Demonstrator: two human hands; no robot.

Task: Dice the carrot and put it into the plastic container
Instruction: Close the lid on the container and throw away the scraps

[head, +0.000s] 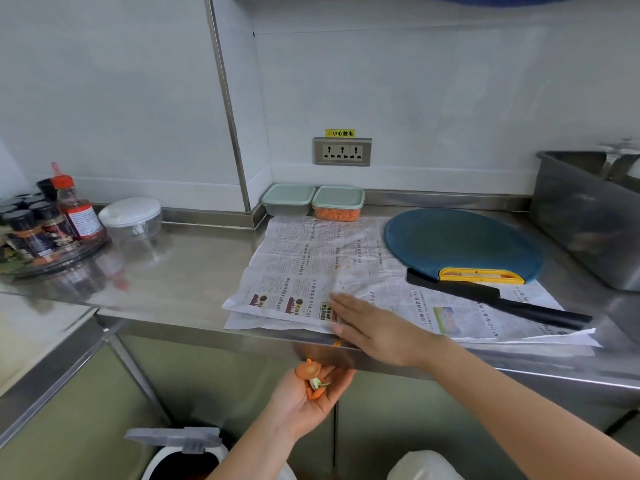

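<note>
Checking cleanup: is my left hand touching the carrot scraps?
Touching. The head view shows the carrot scraps lying in the cupped left hand.

The counter [180, 271] is brushed steel, smooth and shiny, with blurred reflections. The basin [581, 216] and the cabinet doors [207, 382] are of the same metal, a little more dull. The newspaper [311, 265] is thin matt paper, wrinkled. The board [460, 244] looks like matt teal plastic. The knife [498, 299] is black and matt, the peeler [481, 275] yellow plastic. The containers [337, 204] are of cloudy clear plastic with pale green lids. The chopper [133, 218] has a glossy clear bowl and a white plastic lid. The bottle [78, 209] is clear with a red plastic cap. The wall [450, 98] is white and smooth, with a metal strip [227, 109] and a brushed socket plate [343, 151]. The bin [180, 452] is white plastic.
</note>
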